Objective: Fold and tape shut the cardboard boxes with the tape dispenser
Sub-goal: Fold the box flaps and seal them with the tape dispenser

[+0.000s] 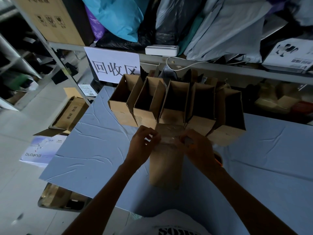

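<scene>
1. The box (pixel 166 167) lies flat on the blue table (pixel 88 150), long side pointing away from me, its far end right between my hands.
2. My left hand (pixel 142 146) is at the far-left corner, fingers curled narrow, tips at the edge. Can't tell whether they pinch cardboard or tape.
3. My right hand (pixel 198 146) is at the far-right corner, fingers wrapped round the tape dispenser (pixel 218 158). It's mostly hidden; an orange part shows under my wrist.
4. A clear tape strip (pixel 167 139) runs across the box end, from fingers to fingers.
5. A row of open boxes (pixel 176 102) stands just beyond, touching the box's far end.
</scene>
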`<state>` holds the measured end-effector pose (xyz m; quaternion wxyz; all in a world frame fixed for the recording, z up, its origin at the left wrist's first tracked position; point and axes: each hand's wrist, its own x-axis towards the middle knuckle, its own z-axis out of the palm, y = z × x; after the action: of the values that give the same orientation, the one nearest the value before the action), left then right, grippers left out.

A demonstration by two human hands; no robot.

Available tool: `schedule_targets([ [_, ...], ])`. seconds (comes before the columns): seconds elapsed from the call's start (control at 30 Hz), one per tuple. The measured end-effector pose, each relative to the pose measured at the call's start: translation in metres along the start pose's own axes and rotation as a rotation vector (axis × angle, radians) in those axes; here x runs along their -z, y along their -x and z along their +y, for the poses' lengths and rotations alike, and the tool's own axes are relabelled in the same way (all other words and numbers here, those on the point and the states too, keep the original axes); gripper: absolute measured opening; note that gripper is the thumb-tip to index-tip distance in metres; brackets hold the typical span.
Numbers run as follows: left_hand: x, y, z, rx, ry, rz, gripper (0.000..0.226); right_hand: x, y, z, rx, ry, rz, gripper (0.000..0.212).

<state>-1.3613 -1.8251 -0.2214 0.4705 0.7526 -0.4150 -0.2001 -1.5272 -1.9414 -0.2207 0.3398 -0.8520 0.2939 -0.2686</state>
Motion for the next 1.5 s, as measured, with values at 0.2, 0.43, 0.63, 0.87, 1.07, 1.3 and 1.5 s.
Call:
schedule_targets([
  [0.2,0.001,0.001,0.000,0.091,0.108,0.050,0.010,-0.001,0.001,-0.005,-0.291,-0.262,0.058,0.009],
  [0.43,0.004,-0.008,0.005,0.244,0.022,0.018,0.020,-0.007,-0.009,-0.013,-0.508,-0.404,0.081,0.017],
  [0.63,0.006,-0.018,0.016,0.356,0.106,0.023,0.021,-0.013,-0.018,-0.016,-0.587,-0.328,0.142,0.016],
  [0.87,0.009,-0.018,0.020,0.474,0.245,0.016,0.034,-0.009,-0.037,-0.014,-0.943,-0.564,0.081,0.050],
  [1.07,0.003,-0.019,0.026,0.510,0.227,0.032,0.029,-0.017,-0.039,-0.031,-0.855,-0.422,-0.046,0.058],
  [1.3,0.006,-0.017,0.021,0.514,0.275,0.114,0.026,0.006,-0.042,-0.026,-1.007,-0.660,-0.096,0.030],
  [1.5,0.005,-0.019,0.017,0.474,0.206,0.196,0.021,0.017,-0.034,-0.028,-1.021,-0.825,-0.055,0.030],
])
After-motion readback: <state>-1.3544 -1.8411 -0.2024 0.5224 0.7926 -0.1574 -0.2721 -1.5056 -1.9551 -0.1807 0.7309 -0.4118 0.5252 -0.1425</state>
